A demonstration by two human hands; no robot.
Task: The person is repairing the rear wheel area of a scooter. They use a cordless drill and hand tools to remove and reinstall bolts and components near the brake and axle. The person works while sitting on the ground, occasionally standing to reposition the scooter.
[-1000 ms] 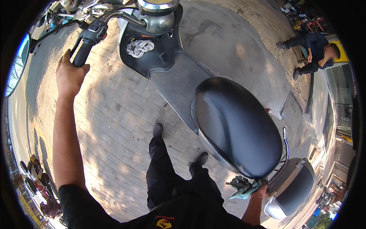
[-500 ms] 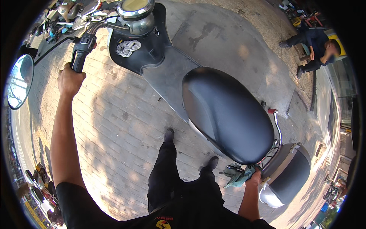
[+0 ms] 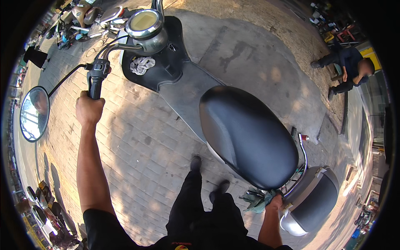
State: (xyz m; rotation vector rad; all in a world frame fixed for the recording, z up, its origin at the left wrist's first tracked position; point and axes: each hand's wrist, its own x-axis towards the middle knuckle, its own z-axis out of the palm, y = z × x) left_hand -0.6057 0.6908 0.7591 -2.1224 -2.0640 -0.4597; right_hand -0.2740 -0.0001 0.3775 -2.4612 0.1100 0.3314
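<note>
My left hand point(image 3: 89, 110) is closed around the end of the black handlebar grip point(image 3: 96, 88) of an electric scooter. At the back of the black seat point(image 3: 248, 137), my right hand point(image 3: 274, 202) is closed on a crumpled grey-green cloth point(image 3: 259, 200). Its fingers are partly hidden, so I cannot tell whether they also grip the metal rear rail point(image 3: 303, 152). Just beside that hand sits a grey and silver rear box point(image 3: 312, 201). A pale crumpled cloth point(image 3: 142, 65) lies in the black front tray, below the round dial point(image 3: 144, 21).
The round mirror point(image 3: 35, 113) sticks out left of the handlebar. A person point(image 3: 351, 68) in dark clothes sits at the far right. Parked two-wheelers point(image 3: 89, 21) stand at the far left, and another point(image 3: 48, 216) at the near left. Paving bricks point(image 3: 137, 146) lie beneath the scooter.
The scooter's front and my left hand have shifted right and down in the picture, and more of the dial and mirror shows. Both hands keep their holds.
</note>
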